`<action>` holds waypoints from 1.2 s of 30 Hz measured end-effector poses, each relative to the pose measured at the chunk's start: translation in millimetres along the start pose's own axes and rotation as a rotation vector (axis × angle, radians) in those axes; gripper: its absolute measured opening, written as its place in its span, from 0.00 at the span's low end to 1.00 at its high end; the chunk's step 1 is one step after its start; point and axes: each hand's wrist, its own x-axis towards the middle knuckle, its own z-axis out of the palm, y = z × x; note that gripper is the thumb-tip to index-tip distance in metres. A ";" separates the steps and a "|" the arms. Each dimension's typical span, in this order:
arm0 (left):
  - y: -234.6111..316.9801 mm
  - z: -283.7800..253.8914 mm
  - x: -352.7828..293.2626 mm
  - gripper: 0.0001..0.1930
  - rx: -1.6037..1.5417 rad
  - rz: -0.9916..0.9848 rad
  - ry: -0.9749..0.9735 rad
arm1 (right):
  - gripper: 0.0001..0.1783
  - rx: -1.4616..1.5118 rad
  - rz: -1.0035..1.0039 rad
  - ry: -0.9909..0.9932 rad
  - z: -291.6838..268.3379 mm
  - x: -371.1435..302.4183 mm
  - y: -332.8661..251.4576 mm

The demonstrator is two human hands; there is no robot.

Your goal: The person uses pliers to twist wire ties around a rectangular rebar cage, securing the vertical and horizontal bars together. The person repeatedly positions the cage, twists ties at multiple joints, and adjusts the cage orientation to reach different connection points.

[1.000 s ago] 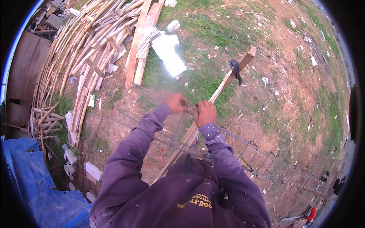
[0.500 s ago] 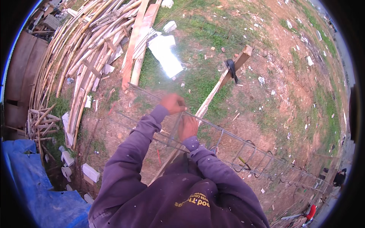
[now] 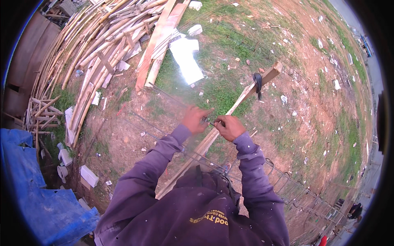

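Holds the left hand (image 3: 194,119), index extended, its grasp too blurred to tell, just beside the right hand (image 3: 230,127), thumb and fingertips pinched on something indiscernible, at the far bar of a steel rebar cage (image 3: 287,177) spanning a wooden beam (image 3: 205,144), with bamboo poles (image 3: 96,43) beyond at left.

Grey rebar cage (image 3: 288,178), long, hooped (blurred at left), slanting to lower right

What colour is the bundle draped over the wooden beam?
Black; the draped bundle shows in the head view.
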 end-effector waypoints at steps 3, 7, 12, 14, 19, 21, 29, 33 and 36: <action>6.1 12.7 -3.4 0.31 -0.132 -0.049 0.221 | 0.14 -0.194 -0.067 0.060 -13.0 30.9 -7.5; 11.5 25.2 -6.0 0.26 0.013 -0.024 0.348 | 0.13 -0.140 -0.073 0.087 -5.8 92.3 2.6; 11.7 35.9 1.1 0.11 0.244 0.012 0.343 | 0.14 -0.140 0.037 0.056 15.7 117.1 21.7; 10.0 36.9 2.8 0.06 0.226 -0.028 0.329 | 0.15 -0.162 0.172 0.082 14.3 116.9 33.6; 2.1 37.7 0.0 0.04 0.225 0.017 0.379 | 0.18 -0.265 0.344 -0.088 -6.4 87.1 48.9; 0.4 40.3 0.3 0.05 0.164 -0.027 0.410 | 0.17 -0.279 0.314 -0.107 -13.9 58.0 41.4; -2.5 16.5 7.4 0.08 -0.074 0.024 0.198 | 0.16 0.434 0.082 0.305 42.9 -42.9 1.7; -10.5 12.5 3.3 0.12 0.047 0.215 0.104 | 0.14 0.513 0.100 0.415 62.8 -45.0 -23.4; -9.2 29.4 1.0 0.08 0.047 0.203 0.261 | 0.14 0.622 -0.005 0.575 68.2 -88.0 -20.8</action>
